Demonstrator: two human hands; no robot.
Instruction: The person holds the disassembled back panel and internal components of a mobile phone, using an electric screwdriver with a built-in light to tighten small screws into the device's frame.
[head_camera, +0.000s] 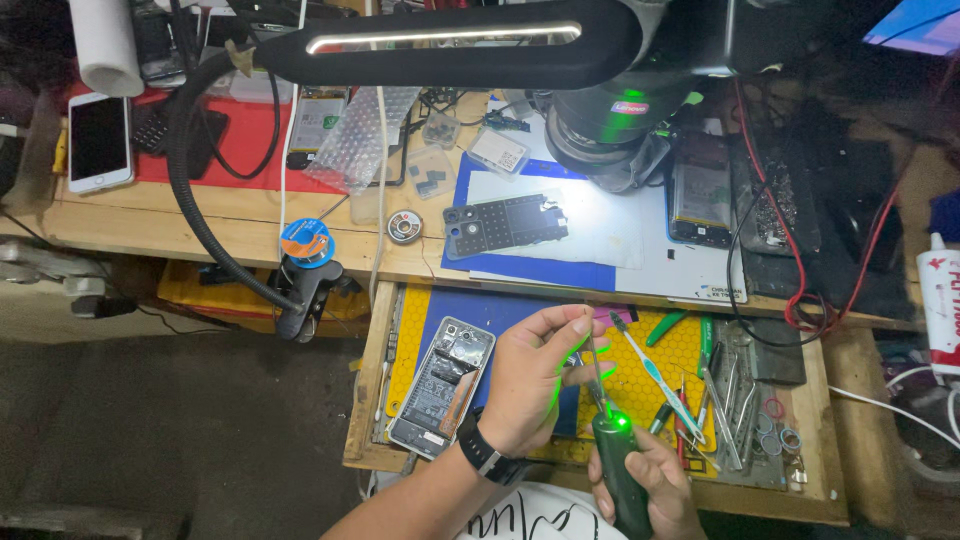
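My right hand (655, 480) grips a dark green electric screwdriver (618, 470) upright, its green light glowing at the top. My left hand (530, 375), with a black wristband, pinches the thin metal bit (597, 372) rising from the screwdriver's tip between thumb and fingers. Both hands hover over an open wooden drawer (366, 380). Just left of my left hand lies an opened phone (440, 385), back cover off, with battery and boards exposed.
The drawer holds a yellow mat (660, 365), a toothbrush (655, 380), tweezers and several metal tools (735, 395). On the bench above sit a black phone frame (505, 222) under a microscope (610, 120), a white phone (98, 140), a lamp arm (440, 40) and a glue bottle (940, 310).
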